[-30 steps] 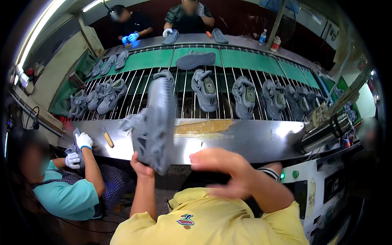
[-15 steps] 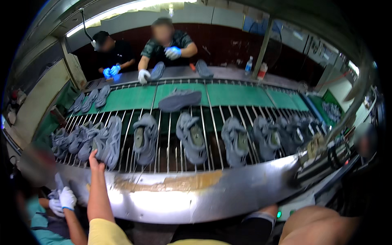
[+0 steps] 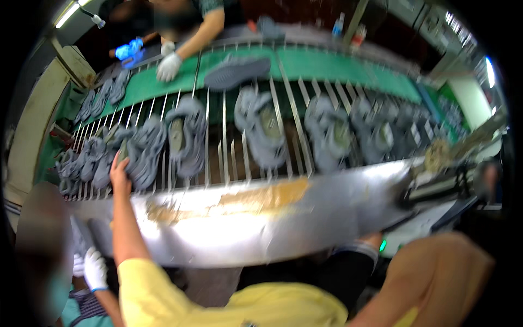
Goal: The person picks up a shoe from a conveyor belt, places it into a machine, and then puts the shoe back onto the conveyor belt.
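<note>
My left hand point(image 3: 120, 170) reaches over the metal edge to the left part of a wire rack. Its fingers are closed at the heel end of a grey sports shoe point(image 3: 146, 155); the shoe partly hides them. More grey shoes crowd to the left of that hand. To its right, a grey shoe point(image 3: 187, 136) and another grey shoe point(image 3: 260, 128) with an olive inside rest on the bars. My right arm point(image 3: 430, 272) is bent at the lower right; my right hand is out of view.
A green belt point(image 3: 305, 68) runs behind the rack, bearing a grey shoe point(image 3: 238, 72) on its side. Across it, a co-worker's gloved hand point(image 3: 170, 66) hangs over the belt. Brown tape point(image 3: 261, 196) covers part of the metal edge point(image 3: 348, 212). Another person's gloved hand point(image 3: 95, 268) is at lower left.
The view has tipped downward, so the rack sits higher in the picture. My left hand stays at the same shoe. The co-worker across leans further over the belt.
</note>
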A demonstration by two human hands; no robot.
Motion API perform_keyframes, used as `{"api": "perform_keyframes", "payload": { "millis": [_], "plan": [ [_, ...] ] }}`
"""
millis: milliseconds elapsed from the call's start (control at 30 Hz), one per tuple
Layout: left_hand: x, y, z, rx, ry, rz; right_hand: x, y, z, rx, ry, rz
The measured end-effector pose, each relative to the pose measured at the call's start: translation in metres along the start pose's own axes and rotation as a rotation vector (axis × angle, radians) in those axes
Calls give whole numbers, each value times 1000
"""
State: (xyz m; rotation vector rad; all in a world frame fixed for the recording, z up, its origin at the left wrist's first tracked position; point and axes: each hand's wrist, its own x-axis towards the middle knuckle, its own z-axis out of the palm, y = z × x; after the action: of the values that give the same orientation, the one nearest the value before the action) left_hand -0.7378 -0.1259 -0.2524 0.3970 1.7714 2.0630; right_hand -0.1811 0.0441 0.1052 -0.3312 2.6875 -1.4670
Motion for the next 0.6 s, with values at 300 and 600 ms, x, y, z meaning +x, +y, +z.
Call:
{"api": "perform_keyframes", "payload": {
  "millis": [300, 600],
  "plan": [
    [-61, -18, 81, 838, 207, 653, -90, 78, 30, 297, 348, -111],
    [-99, -10, 394, 982, -134, 1076, -236, 269, 143, -30, 1004, 809]
  ]
}}
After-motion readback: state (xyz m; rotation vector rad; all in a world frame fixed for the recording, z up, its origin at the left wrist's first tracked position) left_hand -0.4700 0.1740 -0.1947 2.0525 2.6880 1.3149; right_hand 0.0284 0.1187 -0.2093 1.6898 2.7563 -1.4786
